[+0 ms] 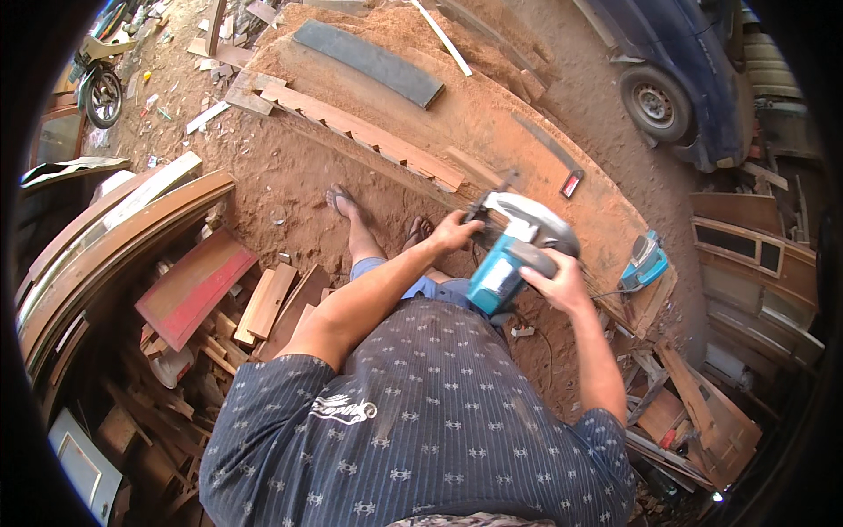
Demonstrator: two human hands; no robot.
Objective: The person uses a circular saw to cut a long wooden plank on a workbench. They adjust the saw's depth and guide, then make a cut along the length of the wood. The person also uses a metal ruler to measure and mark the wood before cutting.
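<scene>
A circular saw [499, 274] with a teal motor body and a pale grey blade guard is tilted in front of my body, at the near edge of the workbench [492, 119]. My right hand [559, 281] is wrapped round its dark handle. My left hand [456, 233] grips the dark metal base plate on the saw's left side. Just beyond the saw lies a long reddish wooden board [364, 133] with several notches along one edge. A short wood strip [474, 165] rests near that board's right end. Whether the blade turns is not visible.
Sawdust covers the bench, which also bears a dark plank [369, 61], a flat grey bar [546, 140], a small red-and-black item [572, 184] and a teal power planer [645, 262]. Wood scraps [263, 303] pile at left. A dark blue vehicle [676, 79] stands at far right.
</scene>
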